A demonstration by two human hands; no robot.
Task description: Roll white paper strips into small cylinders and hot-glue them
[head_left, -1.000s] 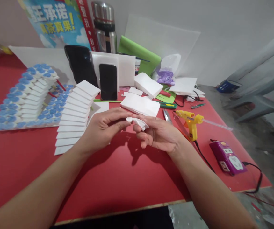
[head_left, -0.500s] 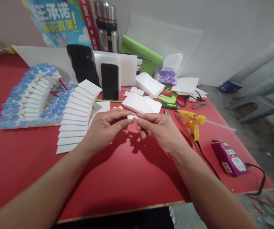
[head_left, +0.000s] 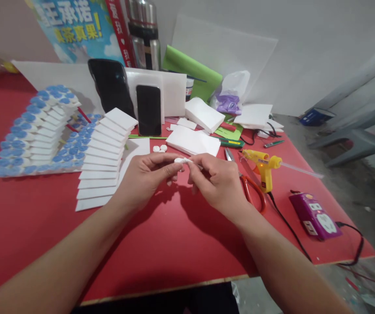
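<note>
Starting at the far left of the red table (head_left: 174,244), a stepped model (head_left: 37,131) of white slabs capped with blue discs rises toward the back, and just beside it a second staircase of plain white foam strips (head_left: 104,155) climbs the same way. Behind these stand a dark phone (head_left: 110,87) leaning on a white board and a smaller black phone (head_left: 148,110) propped upright, with a steel flask (head_left: 143,35) and a blue poster (head_left: 73,26) at the wall.

Near the middle, the left hand (head_left: 143,179) is curled, its thumb and forefinger pinched on a small white foam piece (head_left: 181,161), which is held up above the tabletop between both hands. Two tiny white discs (head_left: 160,148) lie on the table just behind the fingers. The right hand (head_left: 220,183) meets the left at the same piece, its thumb and first fingers closed on the other end, the remaining fingers folded under.

Further back lie a flat stack of white foam sheets (head_left: 194,141), another white block (head_left: 203,114), a green sheet (head_left: 190,72) and a plastic bag (head_left: 230,96). To the right of the right hand, red-handled scissors (head_left: 251,187) rest on the table, touching the wrist's edge in view. Beside them stands a yellow glue gun (head_left: 263,168), its cord trailing forward. Furthest right sits a purple power strip (head_left: 315,216).
</note>
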